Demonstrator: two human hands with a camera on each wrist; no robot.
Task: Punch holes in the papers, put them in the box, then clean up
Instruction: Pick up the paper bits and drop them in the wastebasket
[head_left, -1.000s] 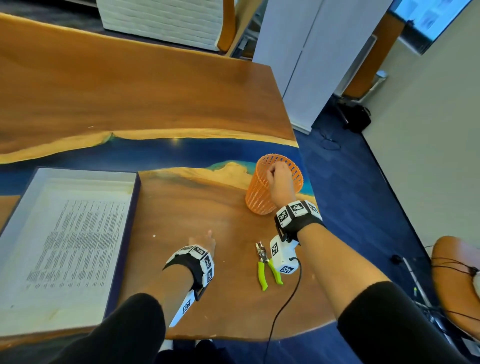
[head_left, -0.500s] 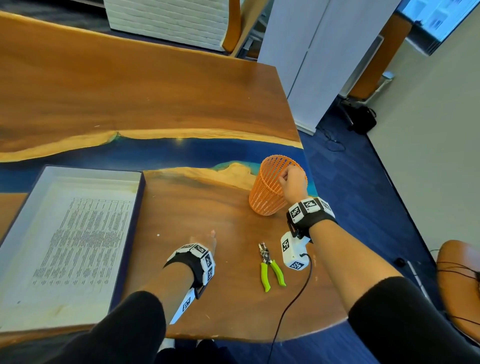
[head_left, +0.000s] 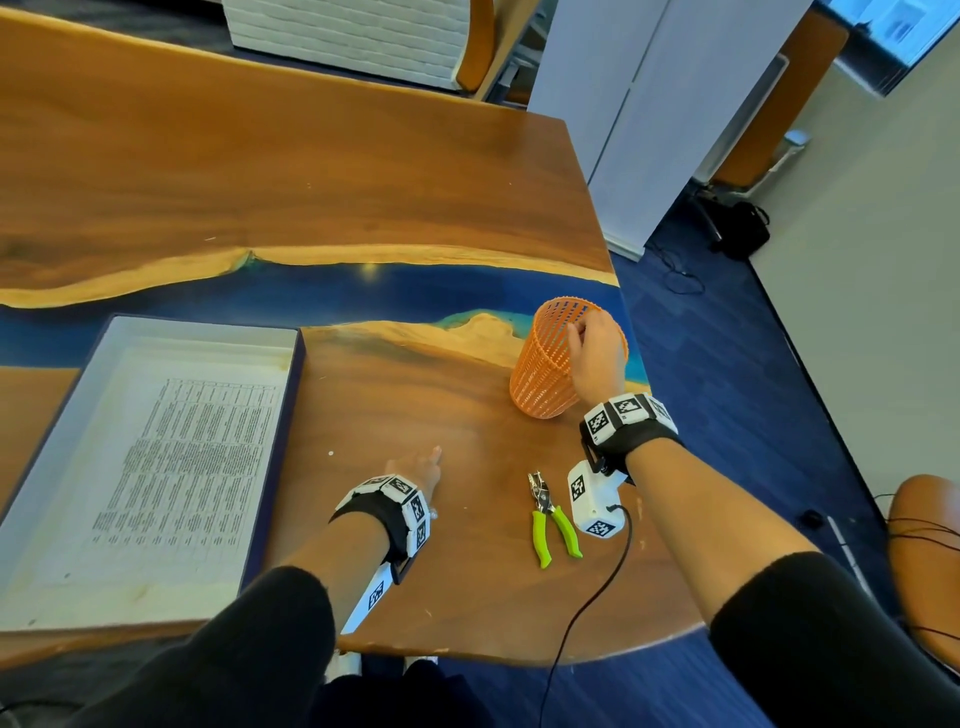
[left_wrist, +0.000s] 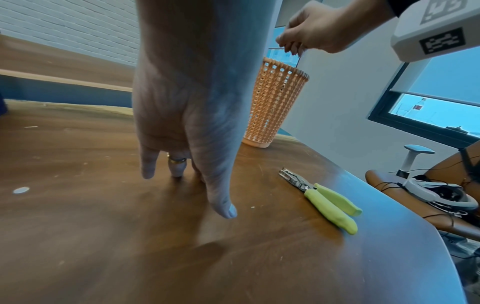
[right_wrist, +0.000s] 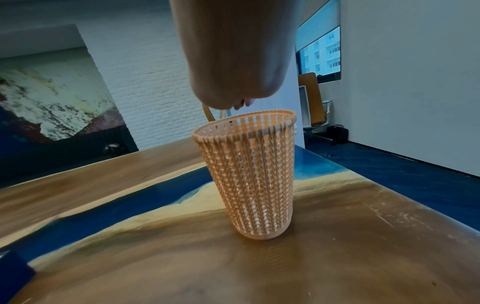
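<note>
An open box (head_left: 297, 395) on the left of the table holds a printed paper (head_left: 192, 457). An orange mesh basket (head_left: 540, 374) (left_wrist: 272, 107) (right_wrist: 249, 174) stands upright near the table's right edge. My right hand (head_left: 584, 332) (left_wrist: 292, 46) (right_wrist: 237, 106) hovers just above its rim with the fingertips bunched and pointing down; I see nothing between them. A hole punch with green handles (head_left: 550, 514) (left_wrist: 324, 197) lies on the table under my right forearm. My left hand (head_left: 428, 462) (left_wrist: 182, 174) rests its straight fingertips on the wood left of the punch and holds nothing.
A small white paper dot (head_left: 331, 453) (left_wrist: 21, 190) lies on the wood between the box and my left hand. The table's right edge runs close behind the basket, and its front edge is near my forearms. An orange chair (head_left: 924, 561) stands on the right.
My right hand has drifted from the left part of the basket's mouth to its right rim. The left hand, the punch and the box have stayed put.
</note>
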